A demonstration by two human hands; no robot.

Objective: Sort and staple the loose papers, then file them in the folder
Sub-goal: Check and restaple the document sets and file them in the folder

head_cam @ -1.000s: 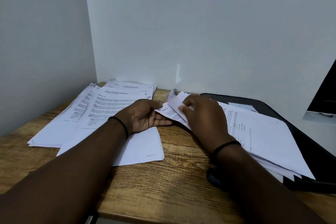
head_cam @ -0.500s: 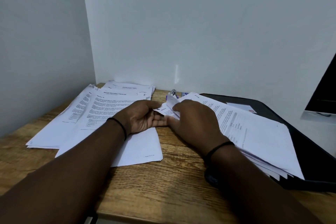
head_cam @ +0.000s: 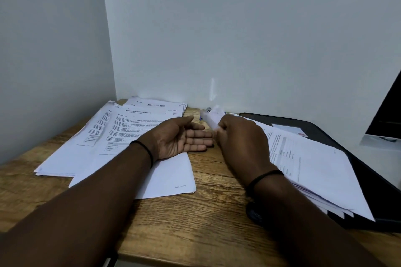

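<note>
A stack of printed papers (head_cam: 310, 167) lies on an open black folder (head_cam: 368, 178) at the right. My right hand (head_cam: 240, 138) grips the stack's raised left corner (head_cam: 213, 118), which is blurred and bent upward. My left hand (head_cam: 182, 137) lies palm up with straight fingers just left of that corner, touching no sheet. Under my left wrist a sheet marked with a page number (head_cam: 171, 178) tops a spread of printed sheets (head_cam: 97, 136) at the left.
The wooden desk (head_cam: 195, 223) sits in a corner between two white walls. More sheets (head_cam: 156, 106) lie at the back left. A small object (head_cam: 205, 115) sits against the wall behind the papers. A dark monitor edge (head_cam: 388, 115) stands at far right.
My left hand has let go of the paper corner and opened palm up. My right hand has lifted the corner higher and moved it slightly right.
</note>
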